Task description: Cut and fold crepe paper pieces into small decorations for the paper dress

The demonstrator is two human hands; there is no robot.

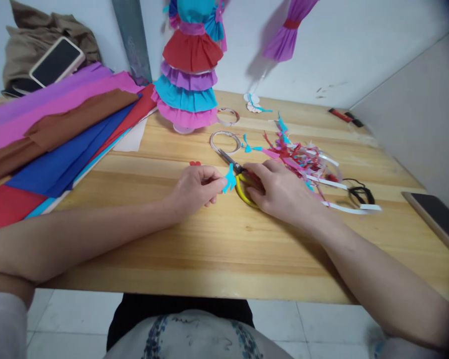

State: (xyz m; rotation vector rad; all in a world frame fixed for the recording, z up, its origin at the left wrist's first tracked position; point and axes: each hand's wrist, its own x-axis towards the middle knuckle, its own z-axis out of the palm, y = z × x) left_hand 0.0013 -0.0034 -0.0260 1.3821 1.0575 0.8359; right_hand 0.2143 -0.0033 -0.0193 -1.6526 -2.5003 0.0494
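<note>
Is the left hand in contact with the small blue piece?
Touching: the head view shows the left hand pinching the small blue piece by its edge.

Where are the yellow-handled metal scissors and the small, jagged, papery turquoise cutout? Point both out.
Yellow-handled metal scissors (238, 168), head view: dark section between blades and handles.
Small, jagged, papery turquoise cutout (230, 179), head view: its middle.

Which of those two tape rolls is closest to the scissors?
The front roll, right at the tips of the scissors; the back roll lies farther away, beside the ruffled dress.
</note>
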